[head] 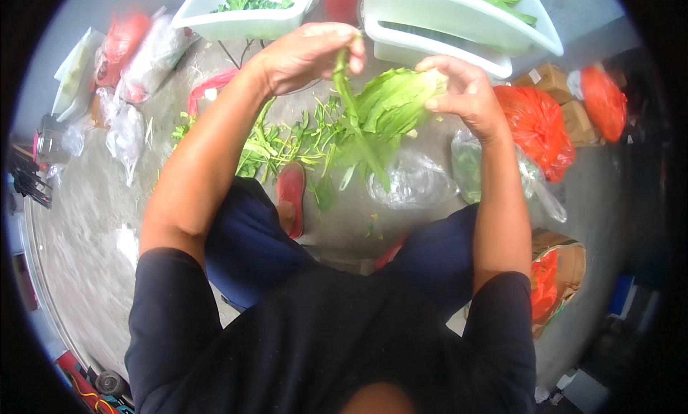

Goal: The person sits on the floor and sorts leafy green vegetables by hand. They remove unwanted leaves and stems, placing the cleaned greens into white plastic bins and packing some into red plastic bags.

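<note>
Light green leafy lettuce [384,105] hangs from my right hand [462,88], its pale base between my thumb and fingers. To its left, my left hand [317,54] pinches the top of a long green stem or leaf [346,88], which droops in front of the lettuce and blurs low down. Beneath both hands, loose green leaves and cut stems [285,145] lie scattered on the concrete floor. A clear plastic bag [414,180] rests on the floor below the lettuce.
White plastic tubs [242,24] [462,24] with greens stand ahead. Red plastic bags [537,123] and cardboard boxes [578,123] are at right, above an open carton [572,263]. Filled plastic bags [156,59] lie at left. My red shoe [291,193] is beside the scraps.
</note>
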Tool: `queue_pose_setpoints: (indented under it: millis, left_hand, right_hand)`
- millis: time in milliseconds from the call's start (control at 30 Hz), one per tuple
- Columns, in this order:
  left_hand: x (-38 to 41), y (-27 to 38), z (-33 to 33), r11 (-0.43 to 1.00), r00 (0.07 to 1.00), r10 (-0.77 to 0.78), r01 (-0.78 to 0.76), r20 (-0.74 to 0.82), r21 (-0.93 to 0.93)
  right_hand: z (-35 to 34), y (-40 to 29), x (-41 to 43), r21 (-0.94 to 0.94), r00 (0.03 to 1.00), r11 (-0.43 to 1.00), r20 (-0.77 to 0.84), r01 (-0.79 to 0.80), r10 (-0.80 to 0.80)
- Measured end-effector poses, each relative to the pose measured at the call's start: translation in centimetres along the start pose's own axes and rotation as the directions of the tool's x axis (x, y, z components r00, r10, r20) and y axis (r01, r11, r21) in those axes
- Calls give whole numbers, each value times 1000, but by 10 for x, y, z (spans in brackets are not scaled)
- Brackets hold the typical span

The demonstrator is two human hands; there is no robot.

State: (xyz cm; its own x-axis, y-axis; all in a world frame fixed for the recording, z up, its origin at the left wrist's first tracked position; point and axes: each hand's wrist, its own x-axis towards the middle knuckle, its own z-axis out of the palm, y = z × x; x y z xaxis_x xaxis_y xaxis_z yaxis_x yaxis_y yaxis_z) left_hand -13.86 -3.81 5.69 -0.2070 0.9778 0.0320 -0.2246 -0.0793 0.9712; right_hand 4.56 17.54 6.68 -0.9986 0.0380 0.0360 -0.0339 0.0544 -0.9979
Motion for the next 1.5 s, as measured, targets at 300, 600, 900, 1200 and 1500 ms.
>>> queue_pose_setpoints:
  millis: [300, 600, 900, 1200, 1500]
  left_hand:
    - [-16, 6, -18, 861, 995, 93, -93, -26, -500]
    - [-27, 12, -23, 808, 986, 167, -130, 12, -575]
    - [-54, -2, -23, 353, 958, -76, 286, -277, 891]
    - [-14, -10, 92, 484, 903, 406, -84, -138, 871]
    - [-4, -21, 78, 908, 944, 275, -193, -184, 372]
  right_hand:
    - [-11, 3, -6, 41, 998, 998, -50, 39, -37]
    - [-14, 8, -9, 99, 992, 992, -109, 74, -64]
    - [-27, 8, -11, 321, 997, 946, -76, 51, -28]
    - [-9, 12, 1, 481, 999, 876, 8, 42, -53]
    - [-16, 30, 8, 606, 995, 790, -23, 91, -97]
